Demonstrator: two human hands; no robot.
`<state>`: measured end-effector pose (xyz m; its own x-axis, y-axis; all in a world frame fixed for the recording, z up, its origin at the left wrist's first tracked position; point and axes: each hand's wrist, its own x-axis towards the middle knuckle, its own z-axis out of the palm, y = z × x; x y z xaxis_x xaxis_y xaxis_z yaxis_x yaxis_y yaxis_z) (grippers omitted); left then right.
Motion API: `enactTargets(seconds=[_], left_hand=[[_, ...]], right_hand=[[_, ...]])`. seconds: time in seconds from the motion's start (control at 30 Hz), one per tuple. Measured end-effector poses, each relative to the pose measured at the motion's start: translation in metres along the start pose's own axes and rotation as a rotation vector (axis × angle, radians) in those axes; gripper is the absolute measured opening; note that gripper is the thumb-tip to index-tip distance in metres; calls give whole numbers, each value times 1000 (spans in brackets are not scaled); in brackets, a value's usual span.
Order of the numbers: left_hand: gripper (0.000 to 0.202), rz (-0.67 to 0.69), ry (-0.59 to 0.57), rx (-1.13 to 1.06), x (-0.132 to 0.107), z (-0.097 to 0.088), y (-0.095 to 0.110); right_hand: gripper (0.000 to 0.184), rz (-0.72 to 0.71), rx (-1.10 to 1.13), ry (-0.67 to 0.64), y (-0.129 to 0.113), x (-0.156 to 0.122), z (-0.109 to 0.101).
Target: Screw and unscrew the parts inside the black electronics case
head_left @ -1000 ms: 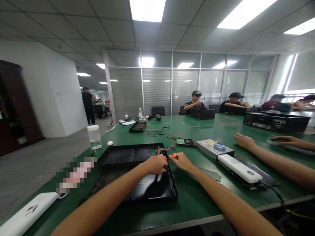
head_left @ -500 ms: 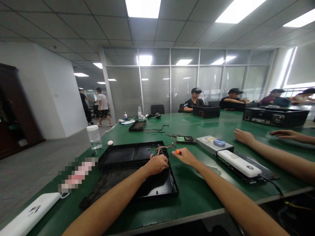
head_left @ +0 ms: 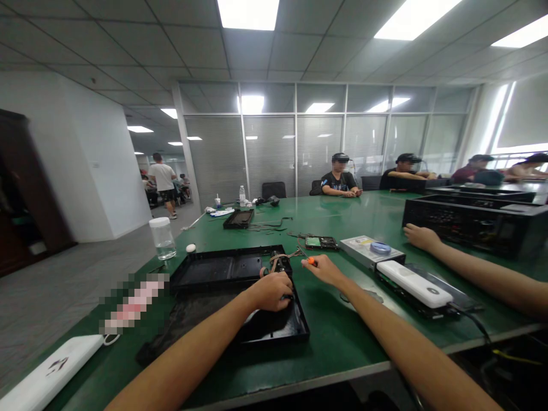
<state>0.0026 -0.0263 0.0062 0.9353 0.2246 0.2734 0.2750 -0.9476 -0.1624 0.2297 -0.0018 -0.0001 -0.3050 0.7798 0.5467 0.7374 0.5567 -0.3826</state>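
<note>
My left hand is closed over the right part of a black computer case panel that lies flat before me. A bit of something dark shows at its fingertips; what it is I cannot make out. Beyond those fingers, a bundle of coloured cables rests with dark parts on the panel's far right corner. My right hand is closed round an orange-handled screwdriver, just right of the panel, its shaft hardly visible. A hard drive sits behind the right hand.
To the right stand a metal power supply box with a blue roll on top and a white power bank. A co-worker's hand touches a black computer case. On the left are a clear jar and another white power bank.
My left hand has shifted slightly toward me, its fingers lifting a little. At right, the co-worker's black case now stands nearer. The case before the person across the table has gone from there.
</note>
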Motion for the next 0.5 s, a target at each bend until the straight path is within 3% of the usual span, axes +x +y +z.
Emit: enactTargets(seconds=[0.5], left_hand=[[14,43,7,-14,3,2,6]], right_hand=[[50,16,-4,-9,4,1,2]])
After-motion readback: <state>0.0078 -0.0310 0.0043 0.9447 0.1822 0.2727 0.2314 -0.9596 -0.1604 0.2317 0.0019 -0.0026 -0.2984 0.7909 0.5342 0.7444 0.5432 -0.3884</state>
